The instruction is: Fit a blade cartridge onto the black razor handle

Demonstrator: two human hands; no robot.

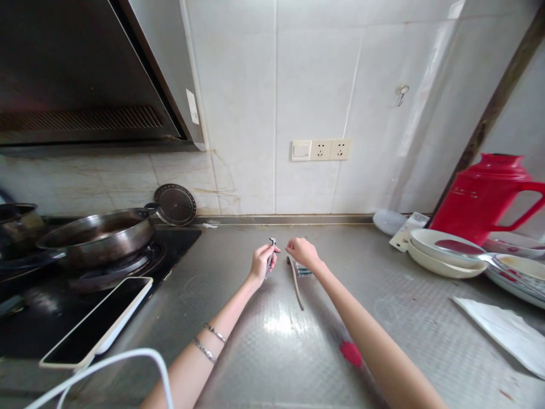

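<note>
My left hand (261,263) is closed round a small dark tool with a metallic head (271,257), which stands nearly upright above the steel counter (238,352). Just to its right, my right hand (301,251) has its fingers pressed together, close to the tool's head; whatever they pinch is too small to make out. Below the right hand lies a thin beige strip or tube (296,284). Beside that strip, a small clear packet with greenish contents (304,271) is partly covered by the right hand and wrist.
On the left are a phone (100,324), a white cable (128,353), and a steel pan (97,236) on the stove. To the right stand a red thermos (479,196), stacked bowls (445,264) and a white tissue (502,329). A red patch (351,353) lies near the right forearm.
</note>
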